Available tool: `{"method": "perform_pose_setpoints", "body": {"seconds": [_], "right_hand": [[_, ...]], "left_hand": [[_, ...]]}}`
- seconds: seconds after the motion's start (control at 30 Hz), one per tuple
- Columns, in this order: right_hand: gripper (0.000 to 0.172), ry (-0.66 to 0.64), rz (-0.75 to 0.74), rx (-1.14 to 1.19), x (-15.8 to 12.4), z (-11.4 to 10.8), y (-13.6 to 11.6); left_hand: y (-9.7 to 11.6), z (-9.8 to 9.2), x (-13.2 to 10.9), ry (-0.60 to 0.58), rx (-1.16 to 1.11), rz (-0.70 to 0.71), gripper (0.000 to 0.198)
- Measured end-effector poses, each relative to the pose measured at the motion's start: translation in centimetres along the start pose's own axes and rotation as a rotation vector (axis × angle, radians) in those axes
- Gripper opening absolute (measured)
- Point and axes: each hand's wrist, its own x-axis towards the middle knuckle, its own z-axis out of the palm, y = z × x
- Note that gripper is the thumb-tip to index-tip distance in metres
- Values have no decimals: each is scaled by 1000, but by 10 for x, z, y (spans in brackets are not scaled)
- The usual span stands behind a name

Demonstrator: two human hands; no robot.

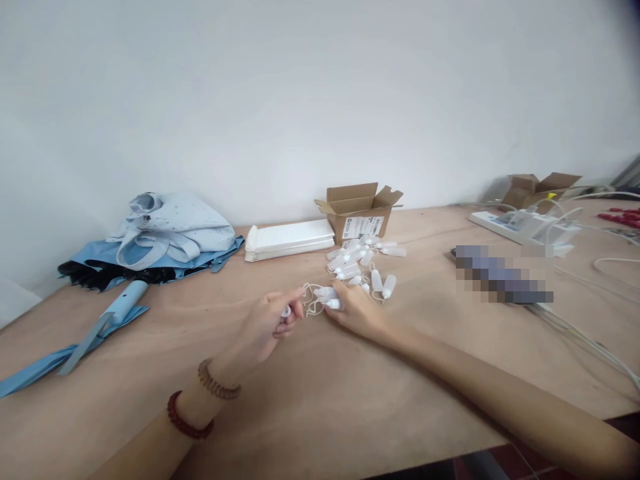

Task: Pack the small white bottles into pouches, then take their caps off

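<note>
Left hand (270, 323) has its fingers curled in tight, pinching a tiny white cap (286, 311) at the tips, probably because it's too small to grip any other way. Right hand (357, 312) is closed on a white tube (333, 304) down on the table (320, 400), with a thin cord (311, 299) looping off it. The pile (363, 263) of tubes sits just beyond, handy to reach. Behind it are a box (359, 212) and some white bags (290, 240). Umbrella (120, 303) and power strip (515, 225) are well off to the sides.
</note>
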Motion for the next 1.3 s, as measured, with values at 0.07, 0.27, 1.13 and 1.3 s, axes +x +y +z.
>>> {"method": "perform_pose_setpoints", "body": {"seconds": [0.07,0.27,1.13,1.3], "right_hand": [[17,-6,-3,11,1,-1,-1],[19,-69,-7,19,0,-3,-6],[32,146,-311,-122,-5,11,-2],[30,146,-323,-143,-6,11,-4]], "left_hand": [[-4,6,-5,94,415,246,35],[-28,11,1,122,1333,898,24],[-20,32,-5,9,164,-115,37],[-18,33,-6,-75,44,-165,34]]}}
